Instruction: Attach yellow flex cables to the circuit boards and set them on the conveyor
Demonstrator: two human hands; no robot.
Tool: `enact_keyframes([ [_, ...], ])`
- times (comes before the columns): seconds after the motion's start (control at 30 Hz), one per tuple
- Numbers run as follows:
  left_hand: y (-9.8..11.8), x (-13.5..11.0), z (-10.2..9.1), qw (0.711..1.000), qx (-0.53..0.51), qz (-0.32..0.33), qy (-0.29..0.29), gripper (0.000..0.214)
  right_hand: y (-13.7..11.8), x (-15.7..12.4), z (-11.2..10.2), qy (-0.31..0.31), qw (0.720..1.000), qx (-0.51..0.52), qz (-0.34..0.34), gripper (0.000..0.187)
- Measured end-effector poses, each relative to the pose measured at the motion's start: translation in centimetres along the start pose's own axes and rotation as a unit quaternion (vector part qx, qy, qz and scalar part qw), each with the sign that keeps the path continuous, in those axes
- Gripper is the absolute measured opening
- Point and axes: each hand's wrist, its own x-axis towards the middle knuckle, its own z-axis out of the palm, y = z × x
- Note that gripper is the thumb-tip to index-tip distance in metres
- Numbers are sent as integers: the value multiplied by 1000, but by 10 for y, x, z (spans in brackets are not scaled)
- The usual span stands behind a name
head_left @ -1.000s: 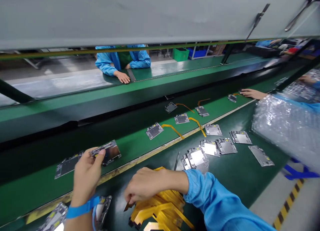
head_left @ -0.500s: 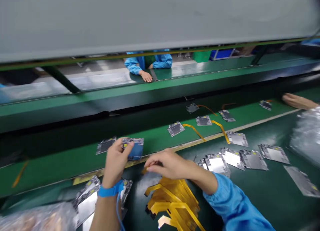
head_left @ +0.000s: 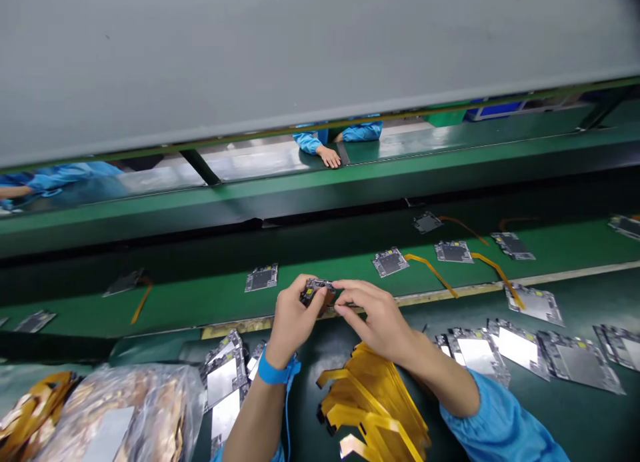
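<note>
My left hand (head_left: 293, 319), with a blue strap at the wrist, grips a small circuit board (head_left: 316, 287) between thumb and fingers, tilted above the bench edge. My right hand (head_left: 377, 315) is closed in a pinch at the board's right edge, on an orange flex cable (head_left: 327, 302) that is mostly hidden by board and fingers. Below my right hand lies a pile of orange flex cables (head_left: 375, 395). Several circuit boards (head_left: 225, 382) are stacked beside my left forearm, and more boards (head_left: 477, 355) lie to the right of my right forearm.
Beyond the bench edge runs a green belt (head_left: 320, 265) bearing boards, some with cables attached, such as one board (head_left: 390, 262). Plastic bags (head_left: 135, 409) lie at lower left. A grey panel (head_left: 300, 55) hangs overhead. Across the line rests a co-worker's hand (head_left: 329, 157).
My right hand has risen from above the cable pile to the board in my left hand. The board has tilted. The view has shifted left, and the hand at far right has left view.
</note>
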Motion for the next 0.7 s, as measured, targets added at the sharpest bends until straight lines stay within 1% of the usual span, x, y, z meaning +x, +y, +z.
enact_keyframes([
  [0.2,3,-3,2,999,27,17,0,16,0,0,3,7,1000,-11,-13,12],
  [0.37,5,-3,1,1000,26,18,-2,15,0,-1,3,5,1000,-24,-11,12],
  [0.7,1,-4,2,999,30,14,-5,16,-1,-1,3,8,999,-28,-23,14],
])
